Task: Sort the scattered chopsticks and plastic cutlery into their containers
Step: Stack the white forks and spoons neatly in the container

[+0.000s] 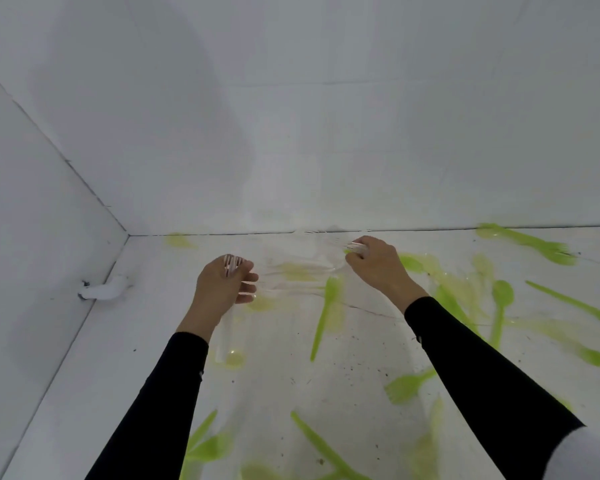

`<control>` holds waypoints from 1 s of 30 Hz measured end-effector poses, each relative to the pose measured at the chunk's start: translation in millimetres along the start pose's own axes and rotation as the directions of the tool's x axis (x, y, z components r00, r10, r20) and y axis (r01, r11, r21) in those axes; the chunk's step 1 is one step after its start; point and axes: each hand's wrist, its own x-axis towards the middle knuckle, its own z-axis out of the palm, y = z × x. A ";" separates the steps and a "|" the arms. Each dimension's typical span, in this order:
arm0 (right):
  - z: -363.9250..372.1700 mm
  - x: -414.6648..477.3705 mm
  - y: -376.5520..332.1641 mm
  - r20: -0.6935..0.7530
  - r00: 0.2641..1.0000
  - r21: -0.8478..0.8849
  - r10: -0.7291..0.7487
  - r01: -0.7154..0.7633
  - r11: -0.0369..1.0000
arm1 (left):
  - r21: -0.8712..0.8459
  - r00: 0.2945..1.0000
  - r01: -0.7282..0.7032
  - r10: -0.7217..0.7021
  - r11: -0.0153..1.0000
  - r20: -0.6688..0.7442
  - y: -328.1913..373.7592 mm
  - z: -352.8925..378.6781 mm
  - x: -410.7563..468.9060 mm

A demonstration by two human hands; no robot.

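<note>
The person stands at a white table (pixel 118 358) set in a corner of white walls. The left hand (pixel 222 289) is curled round a small bundle of clear forks (pixel 232 263); the tines come out above the fingers and the handles hang below the wrist. The right hand (pixel 378 266), on the far side near the wall, pinches a second clear bundle (pixel 355 247) with bent fingers. Between the two hands some more clear pieces seem to lie on the table, but they are blurred and I cannot count them.

I judge the sorting to be at an early stage. Much green cutlery lies scattered: a green spoon (pixel 499 306) on the right, a green fork (pixel 407 388) near the right sleeve, others at the near edge. No container and no chopsticks show from here, so nothing can be counted as sorted.
</note>
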 end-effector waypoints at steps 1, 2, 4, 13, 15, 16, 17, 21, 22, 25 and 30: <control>3.3 5.9 0.1 0.040 0.999 -0.056 -0.001 0.003 0.998 | 0.152 0.999 -0.033 0.038 0.988 -0.032 -0.9 -0.2 5.7; 8.0 13.6 2.3 0.086 0.996 -0.133 -0.005 0.016 0.991 | 0.328 0.995 -0.077 0.094 0.942 -0.038 -3.3 -1.1 12.1; 16.1 25.4 10.0 0.188 0.982 -0.319 0.008 0.054 0.946 | 0.537 0.986 -0.144 0.164 0.831 0.011 -8.3 -2.9 21.2; 0.5 27.2 9.7 0.171 0.978 -0.287 -0.124 0.169 0.943 | 0.668 0.970 -0.228 0.104 0.709 0.221 -33.7 3.0 30.5; -15.4 21.0 2.3 0.192 0.971 -0.143 -0.141 0.170 0.975 | 0.629 0.960 -0.256 0.116 0.734 0.255 -30.2 2.0 29.2; -23.3 17.2 -1.6 0.192 0.971 -0.077 -0.146 0.163 0.984 | 0.602 0.956 -0.260 0.113 0.755 0.272 -26.8 -0.3 27.8; -31.4 13.2 -5.4 0.179 0.973 -0.032 -0.149 0.157 0.987 | 0.565 0.954 -0.250 0.100 0.786 0.284 -22.2 -2.8 25.0; -56.0 -0.5 -15.6 0.181 0.973 0.022 -0.147 0.145 0.989 | 0.319 0.935 -0.188 0.070 0.929 0.349 0.3 -17.4 8.7; -59.8 -3.0 -15.6 0.187 0.971 0.030 -0.149 0.146 0.989 | 0.277 0.934 -0.179 0.075 0.944 0.348 3.8 -21.0 6.4; -67.0 -10.2 -16.7 0.139 0.978 0.123 -0.157 0.140 0.982 | 0.095 0.948 -0.120 0.085 0.988 0.306 11.3 -27.1 3.2; -69.4 -13.5 -21.4 -0.004 0.993 0.373 -0.115 0.108 0.921 | -0.180 0.977 -0.149 0.173 0.972 0.127 15.0 -32.7 5.4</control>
